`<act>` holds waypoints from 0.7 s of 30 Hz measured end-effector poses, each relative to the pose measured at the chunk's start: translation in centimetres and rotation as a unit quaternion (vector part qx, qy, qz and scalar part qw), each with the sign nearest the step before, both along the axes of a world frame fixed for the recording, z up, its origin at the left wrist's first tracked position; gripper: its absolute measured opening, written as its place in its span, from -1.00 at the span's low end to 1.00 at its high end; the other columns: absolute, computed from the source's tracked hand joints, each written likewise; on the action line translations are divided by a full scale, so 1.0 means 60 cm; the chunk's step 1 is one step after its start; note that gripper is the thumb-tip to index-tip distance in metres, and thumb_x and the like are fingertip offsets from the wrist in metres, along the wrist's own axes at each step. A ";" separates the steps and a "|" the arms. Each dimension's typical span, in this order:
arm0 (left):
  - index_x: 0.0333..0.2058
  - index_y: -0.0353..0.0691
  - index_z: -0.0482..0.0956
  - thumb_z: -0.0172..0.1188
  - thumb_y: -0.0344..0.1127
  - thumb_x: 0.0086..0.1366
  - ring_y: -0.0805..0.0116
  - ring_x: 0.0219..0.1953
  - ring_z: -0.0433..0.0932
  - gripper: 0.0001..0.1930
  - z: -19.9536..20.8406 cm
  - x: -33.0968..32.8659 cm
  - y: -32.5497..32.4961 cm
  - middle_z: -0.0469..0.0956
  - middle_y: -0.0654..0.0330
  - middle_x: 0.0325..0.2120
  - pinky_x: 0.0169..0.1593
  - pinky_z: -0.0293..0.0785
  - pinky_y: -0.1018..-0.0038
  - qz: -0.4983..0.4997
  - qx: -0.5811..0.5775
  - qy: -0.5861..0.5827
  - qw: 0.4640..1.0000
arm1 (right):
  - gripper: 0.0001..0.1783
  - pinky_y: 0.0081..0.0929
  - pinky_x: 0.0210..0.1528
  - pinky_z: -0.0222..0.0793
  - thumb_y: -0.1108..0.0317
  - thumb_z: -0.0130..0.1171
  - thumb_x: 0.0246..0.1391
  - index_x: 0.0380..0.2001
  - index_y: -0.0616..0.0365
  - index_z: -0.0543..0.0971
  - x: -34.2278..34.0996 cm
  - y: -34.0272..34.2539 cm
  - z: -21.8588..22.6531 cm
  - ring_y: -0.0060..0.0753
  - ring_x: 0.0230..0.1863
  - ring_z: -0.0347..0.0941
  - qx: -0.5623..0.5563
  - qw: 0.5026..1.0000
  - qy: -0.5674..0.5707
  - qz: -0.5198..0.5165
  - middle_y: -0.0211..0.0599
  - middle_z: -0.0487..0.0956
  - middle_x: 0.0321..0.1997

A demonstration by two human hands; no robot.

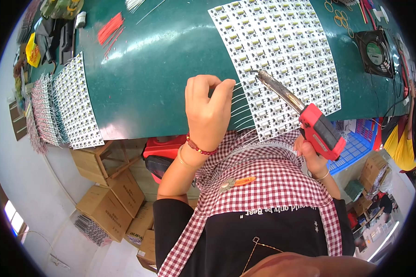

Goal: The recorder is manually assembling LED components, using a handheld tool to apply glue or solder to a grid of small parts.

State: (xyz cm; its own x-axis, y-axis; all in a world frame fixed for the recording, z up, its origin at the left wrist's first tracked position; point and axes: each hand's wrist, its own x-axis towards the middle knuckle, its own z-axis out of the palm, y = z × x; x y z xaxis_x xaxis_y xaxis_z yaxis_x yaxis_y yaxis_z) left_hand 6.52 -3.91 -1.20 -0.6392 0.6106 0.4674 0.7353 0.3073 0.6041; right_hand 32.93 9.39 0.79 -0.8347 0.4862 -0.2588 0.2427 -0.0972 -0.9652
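Right hand (312, 156) clamped on red-and-black long-barrelled soldering iron (313, 119), over white circuit-board sheet (286, 51), left hand (208, 111) curled beside thin white wires (240, 97), palm side hidden, grip impossible to tell

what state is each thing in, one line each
left hand, curled, fingertips hidden
right hand, closed on the soldering iron
soldering iron, held, tip over the large board sheet
large board sheet, unsplit, on the table
white wires, sticking out past that sheet's left edge
second board sheet, lying at the table's left end
red strips, mostly bunched
fan, spinning or not unclear
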 end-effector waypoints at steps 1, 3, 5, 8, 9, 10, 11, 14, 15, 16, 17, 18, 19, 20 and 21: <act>-0.42 -0.24 0.61 0.33 -0.57 -0.01 0.26 -0.44 0.40 -0.84 0.004 -0.002 0.002 0.38 0.21 -0.52 -0.39 0.35 0.40 -0.001 -0.006 -0.001 1.000 | -0.69 -0.51 -0.23 0.35 0.45 0.13 0.19 -0.01 0.30 0.48 -0.005 0.001 0.002 -0.58 -0.27 0.38 -0.012 1.000 0.005 0.001 -0.39 0.50 -0.27; -0.43 -0.24 0.60 0.33 -0.58 -0.01 0.26 -0.45 0.38 -0.85 0.003 -0.005 0.009 0.36 0.21 -0.54 -0.40 0.34 0.40 -0.005 -0.013 -0.005 1.000 | -0.72 -0.52 -0.26 0.34 0.46 0.14 0.18 -0.04 0.28 0.49 -0.007 0.003 0.001 -0.59 -0.30 0.38 0.000 1.000 -0.012 0.016 -0.41 0.50 -0.29; -0.43 -0.24 0.59 0.33 -0.58 -0.01 0.27 -0.47 0.36 -0.85 -0.005 -0.009 0.021 0.33 0.21 -0.56 -0.41 0.33 0.39 -0.012 -0.016 -0.012 1.000 | -0.69 -0.50 -0.31 0.35 0.40 0.14 0.20 -0.02 0.29 0.45 -0.014 0.005 -0.001 -0.58 -0.38 0.36 0.025 0.999 -0.018 0.030 -0.39 0.48 -0.37; -0.43 -0.24 0.58 0.33 -0.57 -0.01 0.27 -0.47 0.36 -0.85 -0.009 -0.010 0.020 0.30 0.21 -0.57 -0.41 0.33 0.40 -0.008 -0.036 -0.011 0.999 | -0.57 -0.46 -0.38 0.39 0.29 0.13 0.23 0.07 0.32 0.36 -0.027 -0.001 0.000 -0.55 -0.51 0.35 0.056 0.998 -0.016 0.036 -0.35 0.45 -0.50; -0.43 -0.24 0.58 0.33 -0.58 -0.01 0.27 -0.47 0.35 -0.85 -0.009 -0.010 0.020 0.30 0.21 -0.57 -0.41 0.33 0.40 -0.010 -0.038 -0.014 0.999 | -0.58 -0.46 -0.38 0.39 0.30 0.13 0.23 0.06 0.31 0.36 -0.028 -0.002 0.001 -0.55 -0.51 0.35 0.050 0.998 -0.016 0.034 -0.35 0.45 -0.50; -0.43 -0.24 0.58 0.33 -0.58 0.00 0.27 -0.47 0.35 -0.85 -0.011 -0.010 0.018 0.29 0.21 -0.57 -0.41 0.33 0.40 -0.010 -0.040 -0.017 0.999 | -0.59 -0.46 -0.38 0.39 0.30 0.13 0.23 0.05 0.31 0.37 -0.029 -0.003 0.000 -0.55 -0.50 0.35 0.044 0.998 -0.016 0.033 -0.35 0.45 -0.50; -0.42 -0.24 0.58 0.33 -0.58 0.00 0.27 -0.47 0.35 -0.85 -0.011 -0.010 0.016 0.29 0.21 -0.57 -0.41 0.33 0.40 -0.011 -0.042 -0.020 0.999 | -0.60 -0.46 -0.38 0.39 0.30 0.13 0.23 0.05 0.30 0.37 -0.028 -0.003 -0.002 -0.54 -0.50 0.36 0.051 0.998 -0.015 0.034 -0.35 0.46 -0.49; -0.43 -0.24 0.58 0.33 -0.58 0.00 0.27 -0.47 0.35 -0.85 -0.015 -0.010 0.016 0.29 0.21 -0.57 -0.41 0.32 0.39 -0.014 -0.039 -0.018 0.999 | -0.65 -0.47 -0.37 0.38 0.33 0.19 0.17 -0.04 0.27 0.44 -0.025 0.000 -0.004 -0.51 -0.47 0.40 0.058 0.997 -0.035 0.023 -0.35 0.48 -0.44; -0.43 -0.24 0.58 0.33 -0.58 0.00 0.27 -0.47 0.35 -0.85 -0.014 -0.010 0.016 0.29 0.21 -0.57 -0.41 0.32 0.39 -0.014 -0.039 -0.019 0.999 | -0.70 -0.48 -0.37 0.37 0.34 0.25 0.10 -0.13 0.24 0.51 -0.026 0.000 -0.003 -0.47 -0.44 0.43 0.051 0.997 -0.055 0.007 -0.34 0.51 -0.40; -0.42 -0.24 0.58 0.33 -0.58 0.00 0.27 -0.47 0.35 -0.84 -0.012 -0.009 0.015 0.29 0.21 -0.57 -0.41 0.32 0.39 -0.015 -0.039 -0.019 0.999 | -0.72 -0.48 -0.37 0.37 0.35 0.28 0.05 -0.17 0.23 0.54 -0.025 0.001 -0.002 -0.44 -0.43 0.44 0.047 0.997 -0.067 0.000 -0.33 0.52 -0.38; -0.42 -0.24 0.58 0.33 -0.58 0.00 0.27 -0.47 0.35 -0.84 -0.011 -0.009 0.015 0.28 0.21 -0.57 -0.41 0.32 0.39 -0.015 -0.039 -0.019 0.999 | -0.74 -0.48 -0.37 0.36 0.36 0.32 0.01 -0.22 0.22 0.58 -0.024 0.002 -0.002 -0.41 -0.42 0.46 0.043 0.996 -0.079 -0.008 -0.31 0.53 -0.36; -0.42 -0.24 0.58 0.33 -0.58 0.00 0.27 -0.48 0.35 -0.84 -0.011 -0.008 0.016 0.28 0.21 -0.57 -0.41 0.32 0.39 -0.017 -0.037 -0.019 0.999 | -0.73 -0.48 -0.39 0.36 0.35 0.33 -0.02 -0.24 0.22 0.58 -0.023 0.002 -0.002 -0.37 -0.43 0.47 0.044 0.995 -0.084 -0.008 -0.29 0.54 -0.36; -0.42 -0.24 0.58 0.33 -0.58 0.00 0.27 -0.48 0.35 -0.84 -0.012 -0.009 0.016 0.28 0.21 -0.57 -0.42 0.32 0.39 -0.017 -0.033 -0.021 0.999 | -0.73 -0.47 -0.40 0.36 0.35 0.33 -0.03 -0.25 0.22 0.59 -0.024 0.003 -0.001 -0.36 -0.44 0.47 0.046 0.995 -0.089 -0.005 -0.28 0.54 -0.36; -0.42 -0.24 0.58 0.32 -0.58 0.00 0.27 -0.48 0.34 -0.84 -0.012 -0.010 0.016 0.28 0.21 -0.57 -0.42 0.32 0.39 -0.018 -0.030 -0.023 0.999 | -0.73 -0.47 -0.40 0.36 0.35 0.33 -0.04 -0.26 0.22 0.59 -0.024 0.003 -0.001 -0.34 -0.45 0.47 0.048 0.994 -0.094 -0.001 -0.27 0.54 -0.36; -0.42 -0.24 0.58 0.32 -0.58 0.00 0.27 -0.48 0.34 -0.84 -0.013 -0.010 0.016 0.28 0.21 -0.57 -0.42 0.32 0.39 -0.018 -0.028 -0.024 0.999 | -0.74 -0.47 -0.41 0.36 0.37 0.32 -0.04 -0.25 0.22 0.59 -0.025 0.003 -0.002 -0.34 -0.45 0.47 0.049 0.994 -0.095 0.004 -0.26 0.54 -0.36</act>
State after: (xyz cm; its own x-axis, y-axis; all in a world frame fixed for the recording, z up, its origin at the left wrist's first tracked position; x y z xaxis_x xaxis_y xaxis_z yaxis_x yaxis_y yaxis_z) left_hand 5.90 -2.97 -1.96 -0.6371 0.6575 0.4023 0.7175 0.3150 0.6213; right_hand 31.44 9.60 0.69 -0.7785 0.5111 -0.3642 0.4225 -0.0024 -0.9064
